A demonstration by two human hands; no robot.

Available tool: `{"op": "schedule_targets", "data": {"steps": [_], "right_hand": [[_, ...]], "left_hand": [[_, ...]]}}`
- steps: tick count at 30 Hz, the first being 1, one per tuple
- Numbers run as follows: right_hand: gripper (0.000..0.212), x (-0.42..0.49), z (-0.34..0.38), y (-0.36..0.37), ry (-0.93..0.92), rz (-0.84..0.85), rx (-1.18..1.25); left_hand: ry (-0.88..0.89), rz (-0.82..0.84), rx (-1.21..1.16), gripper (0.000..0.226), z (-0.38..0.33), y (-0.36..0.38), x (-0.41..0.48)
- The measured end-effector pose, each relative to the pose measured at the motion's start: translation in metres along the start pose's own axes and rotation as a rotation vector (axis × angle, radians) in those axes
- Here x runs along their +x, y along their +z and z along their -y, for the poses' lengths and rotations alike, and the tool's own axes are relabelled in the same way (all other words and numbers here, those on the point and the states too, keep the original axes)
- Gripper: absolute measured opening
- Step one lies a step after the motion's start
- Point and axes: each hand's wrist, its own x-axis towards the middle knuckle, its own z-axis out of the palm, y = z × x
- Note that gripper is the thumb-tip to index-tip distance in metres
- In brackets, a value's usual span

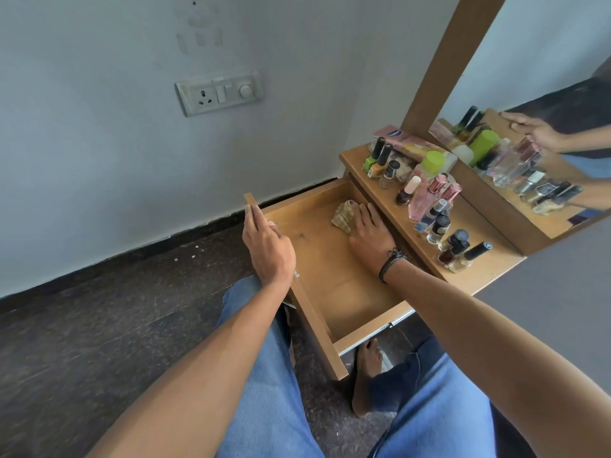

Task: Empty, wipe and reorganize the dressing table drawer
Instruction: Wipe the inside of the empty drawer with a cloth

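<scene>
The wooden drawer (334, 279) of the dressing table is pulled out, and its floor holds nothing but a striped beige cloth (344, 215) near the far right corner. My right hand (368, 234) lies flat inside the drawer, fingers straight, pressing on the cloth. My left hand (267, 249) rests on the drawer's front panel (314, 312), fingers curled over its top edge.
Several nail polish and perfume bottles (429, 200) crowd the dressing table top (479, 276), beside a mirror (529, 143) in a wooden frame. A wall socket (220, 92) is at the back. My knees in blue jeans and a bare foot (367, 375) are below the drawer.
</scene>
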Motion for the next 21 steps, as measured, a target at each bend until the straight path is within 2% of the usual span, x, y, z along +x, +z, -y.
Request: {"op": "schedule_targets", "data": {"steps": [5, 12, 17, 21], "right_hand": [[0.049, -0.033, 0.002, -0.013, -0.007, 0.147, -0.025], [0.035, -0.094, -0.001, -0.039, 0.079, 0.283, 0.176], [0.035, -0.092, -0.013, -0.048, 0.102, 0.433, 0.41], [0.029, -0.087, -0.003, -0.059, 0.211, 0.524, 0.558]], "left_hand": [[0.005, -0.002, 0.001, 0.052, 0.0, 0.0, -0.001], [0.004, 0.006, -0.008, 0.052, 0.002, 0.002, 0.0], [0.003, 0.003, -0.006, 0.052, 0.002, 0.003, 0.001], [0.002, 0.005, -0.009, 0.052, 0.002, 0.002, 0.001]]}}
